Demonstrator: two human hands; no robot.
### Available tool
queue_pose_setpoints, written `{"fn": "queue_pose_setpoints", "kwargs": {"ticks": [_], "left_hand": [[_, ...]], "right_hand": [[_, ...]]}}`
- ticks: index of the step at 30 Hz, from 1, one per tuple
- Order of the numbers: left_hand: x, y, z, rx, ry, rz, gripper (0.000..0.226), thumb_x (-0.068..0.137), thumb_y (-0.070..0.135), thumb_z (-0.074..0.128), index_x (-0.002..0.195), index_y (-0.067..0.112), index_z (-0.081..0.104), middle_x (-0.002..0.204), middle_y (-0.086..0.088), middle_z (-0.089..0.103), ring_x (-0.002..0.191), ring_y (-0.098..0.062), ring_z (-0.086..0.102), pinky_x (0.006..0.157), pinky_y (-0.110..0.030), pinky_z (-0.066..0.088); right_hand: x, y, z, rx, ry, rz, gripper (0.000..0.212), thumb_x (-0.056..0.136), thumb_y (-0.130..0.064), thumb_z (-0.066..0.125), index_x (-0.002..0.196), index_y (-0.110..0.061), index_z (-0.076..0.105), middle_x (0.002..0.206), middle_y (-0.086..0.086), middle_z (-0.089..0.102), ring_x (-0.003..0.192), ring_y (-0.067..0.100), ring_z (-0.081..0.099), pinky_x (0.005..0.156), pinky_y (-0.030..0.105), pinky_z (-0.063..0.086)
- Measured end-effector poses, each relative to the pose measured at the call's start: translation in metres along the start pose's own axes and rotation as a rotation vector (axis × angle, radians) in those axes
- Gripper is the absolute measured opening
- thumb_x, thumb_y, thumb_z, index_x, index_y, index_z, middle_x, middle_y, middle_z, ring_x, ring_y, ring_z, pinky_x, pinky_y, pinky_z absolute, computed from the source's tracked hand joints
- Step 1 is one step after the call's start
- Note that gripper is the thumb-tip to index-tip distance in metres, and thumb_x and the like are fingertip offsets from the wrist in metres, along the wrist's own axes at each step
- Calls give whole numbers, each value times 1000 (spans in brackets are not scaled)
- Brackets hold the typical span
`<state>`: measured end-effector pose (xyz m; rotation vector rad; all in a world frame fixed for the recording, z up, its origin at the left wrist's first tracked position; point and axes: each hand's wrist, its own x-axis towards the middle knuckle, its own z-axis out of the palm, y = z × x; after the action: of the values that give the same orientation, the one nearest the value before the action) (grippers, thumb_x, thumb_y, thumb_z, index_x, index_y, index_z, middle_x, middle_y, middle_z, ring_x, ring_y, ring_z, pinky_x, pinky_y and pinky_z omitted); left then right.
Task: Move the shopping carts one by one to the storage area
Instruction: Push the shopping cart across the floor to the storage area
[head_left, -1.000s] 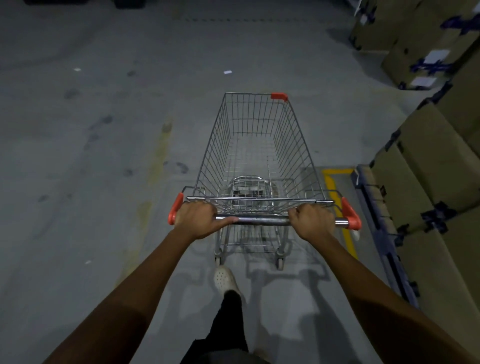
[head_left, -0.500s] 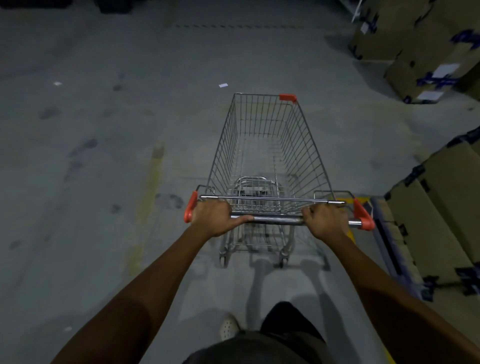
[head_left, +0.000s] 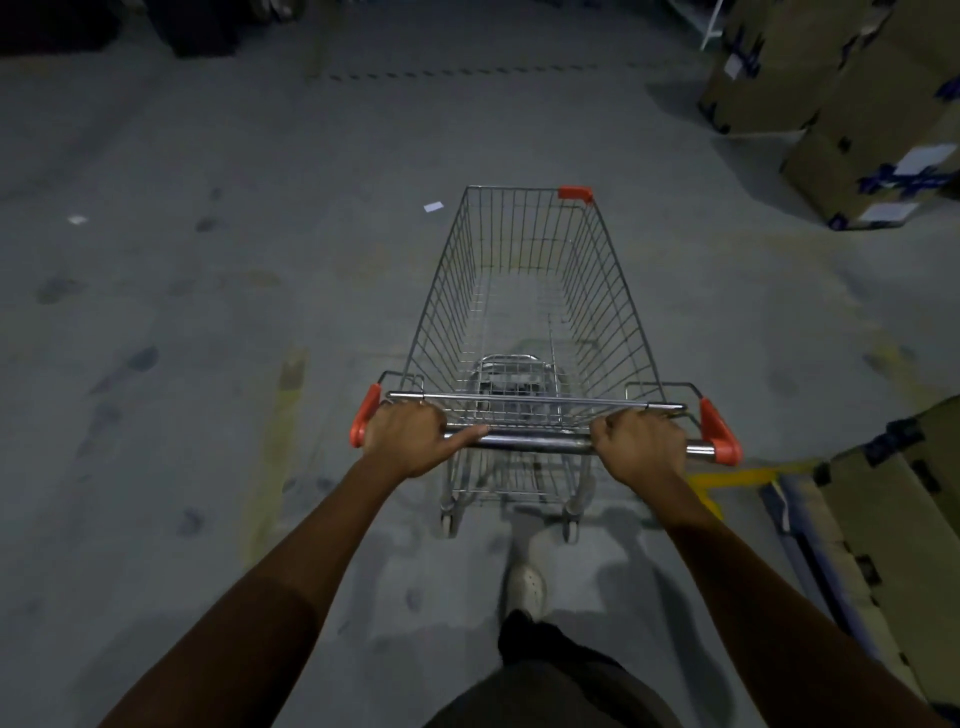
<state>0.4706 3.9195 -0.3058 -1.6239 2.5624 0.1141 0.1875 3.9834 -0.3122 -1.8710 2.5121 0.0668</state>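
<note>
An empty wire shopping cart (head_left: 524, 291) with orange corner caps stands straight ahead of me on the concrete floor. My left hand (head_left: 410, 439) grips the left end of its metal handle bar (head_left: 535, 443), thumb lying along the bar. My right hand (head_left: 641, 449) grips the bar near its right end, fingers curled over it. Both arms reach forward, and one white shoe shows below the cart.
Stacked cardboard boxes (head_left: 852, 104) line the far right, and more boxes on a pallet (head_left: 893, 519) stand close on my near right. A yellow floor line (head_left: 727, 478) runs beside them. Dark objects (head_left: 197, 26) sit at the far left; open concrete floor lies ahead and left.
The cart has rolled forward with both hands still on the bar. The boxes on the right have slid back past me, and my foot has stepped forward.
</note>
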Motion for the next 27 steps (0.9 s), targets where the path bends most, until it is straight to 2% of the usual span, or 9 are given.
{"fn": "queue_pose_setpoints", "kwargs": {"ticks": [3,7,12,15,18,20,22,24,27], "left_hand": [[66,-15,-10,-75,-10,-17,92,78,89,4,62,21,64,62,7,57,59,-7,53,67,-30,39],[146,-32,-20,-98,-22,-45,86,84,84,7,57,22,59,58,8,52,59,-8,53,73,-33,46],[240,-58,-27,-45,-1,-84,84,87,80,10,57,19,59,57,6,49,60,-14,52,64,-31,34],[298,-78,-31,-40,13,-91,77,92,76,19,56,20,57,56,6,49,59,-14,52,64,-31,37],[362,-99,-41,-39,33,-71,66,96,67,28,62,21,60,63,6,53,62,-16,51,66,-31,35],[408,-115,-47,-38,45,-77,61,96,62,31,67,20,64,68,2,58,68,-20,58,66,-32,36],[454,-131,-52,-34,28,-90,66,93,63,24,71,19,68,71,-1,64,71,-22,63,68,-32,44],[496,-144,-57,-53,8,-90,74,85,65,12,68,19,67,68,-2,63,68,-23,64,70,-33,49],[556,-163,-68,-61,7,-76,77,83,63,7,67,18,67,69,-2,63,67,-23,63,65,-32,45]], "right_hand": [[68,-5,-3,-9,-17,-23,47,98,-47,37,88,-18,72,86,7,70,76,25,65,65,28,40],[154,-12,-10,7,-48,-37,48,97,-47,37,88,-16,72,89,9,72,84,28,69,73,31,49],[253,-19,-11,35,-41,-80,49,98,-46,36,81,-15,71,78,6,68,75,25,66,68,30,46],[315,-30,-8,23,-5,-69,47,97,-45,38,78,-15,70,76,6,68,72,25,65,64,29,40],[383,-42,-5,24,18,-65,49,97,-46,38,74,-15,68,67,1,58,62,21,55,60,27,39],[429,-50,-6,35,30,-73,48,98,-46,38,73,-17,66,67,0,56,61,19,53,61,27,38],[474,-57,-10,46,45,-86,46,100,-44,38,74,-17,65,68,1,54,63,21,52,62,28,35],[517,-64,-11,55,71,-82,48,100,-44,37,75,-16,66,70,3,57,67,24,60,62,28,36],[580,-71,-9,57,114,-101,50,100,-44,38,78,-14,70,75,7,67,72,28,67,64,30,46]]}}
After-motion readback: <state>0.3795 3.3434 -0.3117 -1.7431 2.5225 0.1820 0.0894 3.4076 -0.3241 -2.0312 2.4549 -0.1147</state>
